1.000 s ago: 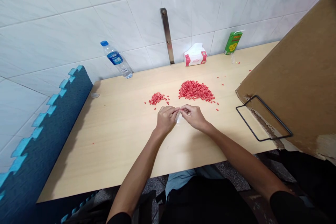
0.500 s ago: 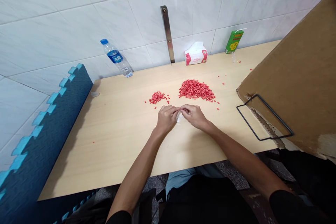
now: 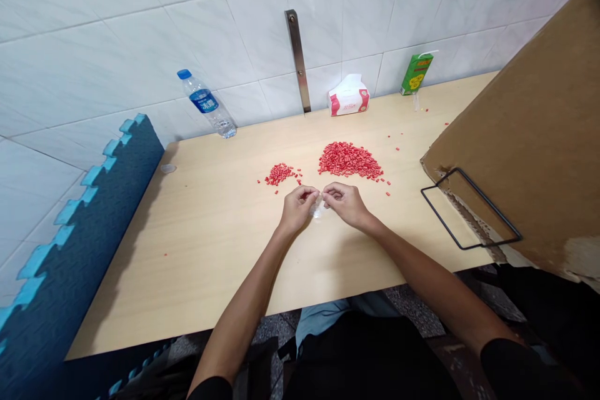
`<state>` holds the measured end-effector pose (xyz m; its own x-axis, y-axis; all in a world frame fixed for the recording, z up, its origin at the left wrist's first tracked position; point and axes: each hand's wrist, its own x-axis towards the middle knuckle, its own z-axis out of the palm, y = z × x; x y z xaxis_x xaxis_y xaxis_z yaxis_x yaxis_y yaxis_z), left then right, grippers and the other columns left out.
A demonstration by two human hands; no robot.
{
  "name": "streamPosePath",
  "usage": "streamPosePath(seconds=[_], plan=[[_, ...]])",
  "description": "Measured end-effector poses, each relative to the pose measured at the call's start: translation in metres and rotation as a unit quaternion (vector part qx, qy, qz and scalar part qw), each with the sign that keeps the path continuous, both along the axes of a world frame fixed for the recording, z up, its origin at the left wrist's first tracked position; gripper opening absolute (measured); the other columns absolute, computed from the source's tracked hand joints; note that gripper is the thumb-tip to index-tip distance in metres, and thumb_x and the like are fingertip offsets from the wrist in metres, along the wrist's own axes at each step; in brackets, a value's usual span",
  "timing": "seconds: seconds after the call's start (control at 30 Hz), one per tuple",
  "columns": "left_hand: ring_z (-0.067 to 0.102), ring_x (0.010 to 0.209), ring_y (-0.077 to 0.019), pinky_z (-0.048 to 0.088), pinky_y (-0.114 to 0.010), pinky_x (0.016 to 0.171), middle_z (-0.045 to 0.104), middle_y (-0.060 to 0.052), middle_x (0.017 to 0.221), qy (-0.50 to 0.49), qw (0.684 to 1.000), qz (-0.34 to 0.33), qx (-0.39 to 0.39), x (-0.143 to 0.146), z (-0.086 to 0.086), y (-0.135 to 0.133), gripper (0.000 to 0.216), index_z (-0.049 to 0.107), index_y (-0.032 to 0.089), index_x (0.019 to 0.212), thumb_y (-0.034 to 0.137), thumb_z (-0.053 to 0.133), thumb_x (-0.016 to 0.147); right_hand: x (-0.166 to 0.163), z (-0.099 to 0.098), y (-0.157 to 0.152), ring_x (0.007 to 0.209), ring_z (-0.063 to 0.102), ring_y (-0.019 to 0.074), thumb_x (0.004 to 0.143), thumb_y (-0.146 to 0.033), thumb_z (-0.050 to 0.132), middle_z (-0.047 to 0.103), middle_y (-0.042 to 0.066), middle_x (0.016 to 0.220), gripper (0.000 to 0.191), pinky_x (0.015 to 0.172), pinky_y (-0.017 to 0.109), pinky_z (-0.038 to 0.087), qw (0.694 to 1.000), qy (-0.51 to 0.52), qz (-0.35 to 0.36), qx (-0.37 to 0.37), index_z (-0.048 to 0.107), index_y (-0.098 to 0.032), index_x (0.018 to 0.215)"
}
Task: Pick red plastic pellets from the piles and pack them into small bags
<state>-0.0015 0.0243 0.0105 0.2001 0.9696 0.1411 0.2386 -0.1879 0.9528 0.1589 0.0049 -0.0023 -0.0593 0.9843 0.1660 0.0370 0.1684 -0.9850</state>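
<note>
My left hand [image 3: 298, 206] and my right hand [image 3: 344, 203] meet above the table, each closed in a pinch with the fingertips almost touching. Between and just below them shows a small clear plastic piece [image 3: 317, 211]; it looks like a little bag, its upper part hidden by my fingers. Beyond my left hand lies a small pile of red pellets [image 3: 280, 174], a few scattered at its side. A larger heap of red pellets [image 3: 349, 159] spreads out beyond my right hand.
On the wooden table [image 3: 197, 275] stand a water bottle [image 3: 206, 103], a tissue pack [image 3: 349, 97] and a green drink carton [image 3: 416, 75] along the tiled wall. A blue foam mat [image 3: 103, 219] borders the left. A cardboard sheet [image 3: 525, 137] and black wire frame [image 3: 473, 209] are right.
My fingertips have drawn slightly apart, and more of the clear plastic shows between my hands. The pellet piles look the same.
</note>
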Motion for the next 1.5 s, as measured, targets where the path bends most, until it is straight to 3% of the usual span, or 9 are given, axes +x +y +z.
streamPosePath(seconds=[0.13, 0.33, 0.57, 0.8, 1.0, 1.23, 1.5], plan=[[0.057, 0.068, -0.0128, 0.046, -0.024, 0.064, 0.062, -0.003, 0.073, -0.009, 1.0, 0.006, 0.012, 0.002, -0.001, -0.002, 0.017, 0.062, 0.015, 0.081, 0.031, 0.058, 0.081, 0.001, -0.001, 0.004, 0.064, 0.065, 0.0135, 0.077, -0.039, 0.068, 0.066, 0.001, 0.071, 0.025, 0.064, 0.027, 0.054, 0.992, 0.113, 0.026, -0.042, 0.061, -0.017, 0.087], [0.055, 0.074, -0.0139, 0.045, -0.028, 0.071, 0.061, -0.003, 0.08, 0.057, 0.992, 0.018, 0.113, 0.004, 0.0, -0.007, 0.012, 0.06, 0.017, 0.081, 0.027, 0.054, 0.085, 0.003, 0.001, 0.006, 0.068, 0.067, 0.0145, 0.074, -0.045, 0.071, 0.069, 0.002, 0.073, 0.033, 0.07, 0.032, 0.056, 0.969, 0.213, 0.081, -0.101, 0.061, -0.018, 0.088], [0.053, 0.072, -0.0134, 0.044, -0.027, 0.069, 0.058, -0.001, 0.077, 0.072, 0.985, 0.03, 0.154, 0.003, 0.002, -0.007, 0.012, 0.059, 0.018, 0.08, 0.026, 0.052, 0.086, 0.002, -0.001, 0.006, 0.069, 0.062, 0.0118, 0.077, -0.039, 0.07, 0.066, 0.001, 0.075, 0.033, 0.07, 0.028, 0.05, 0.971, 0.207, 0.098, -0.07, 0.066, -0.018, 0.101], [0.053, 0.073, -0.0138, 0.044, -0.028, 0.07, 0.058, -0.002, 0.078, 0.08, 0.985, 0.035, 0.147, 0.003, 0.002, -0.007, 0.012, 0.059, 0.019, 0.08, 0.027, 0.053, 0.086, 0.003, -0.001, 0.006, 0.068, 0.06, 0.0119, 0.078, -0.037, 0.068, 0.064, 0.0, 0.07, 0.026, 0.07, 0.028, 0.048, 0.979, 0.171, 0.09, -0.065, 0.067, -0.016, 0.093], [0.053, 0.072, -0.0138, 0.044, -0.027, 0.07, 0.058, -0.001, 0.077, 0.073, 0.985, 0.04, 0.149, 0.003, 0.0, -0.006, 0.014, 0.058, 0.019, 0.079, 0.029, 0.052, 0.087, 0.003, 0.003, 0.004, 0.065, 0.065, 0.0136, 0.072, -0.039, 0.075, 0.068, 0.0, 0.074, 0.035, 0.066, 0.029, 0.053, 0.967, 0.208, 0.112, -0.097, 0.058, -0.018, 0.094], [0.053, 0.072, -0.0138, 0.044, -0.028, 0.07, 0.058, -0.002, 0.078, 0.069, 0.985, 0.032, 0.156, 0.003, 0.002, -0.008, 0.014, 0.058, 0.018, 0.079, 0.028, 0.052, 0.087, 0.005, 0.01, 0.001, 0.054, 0.064, 0.0119, 0.074, -0.043, 0.072, 0.067, 0.0, 0.068, 0.032, 0.051, 0.023, 0.051, 0.958, 0.223, 0.119, -0.135, 0.057, -0.016, 0.08], [0.054, 0.073, -0.0142, 0.044, -0.028, 0.071, 0.059, -0.002, 0.078, 0.079, 0.981, 0.028, 0.176, 0.005, 0.003, -0.011, 0.013, 0.058, 0.019, 0.079, 0.027, 0.052, 0.087, 0.007, 0.011, 0.001, 0.061, 0.068, 0.0126, 0.073, -0.041, 0.075, 0.07, 0.001, 0.073, 0.03, 0.054, 0.022, 0.053, 0.94, 0.271, 0.133, -0.158, 0.061, -0.016, 0.082]])
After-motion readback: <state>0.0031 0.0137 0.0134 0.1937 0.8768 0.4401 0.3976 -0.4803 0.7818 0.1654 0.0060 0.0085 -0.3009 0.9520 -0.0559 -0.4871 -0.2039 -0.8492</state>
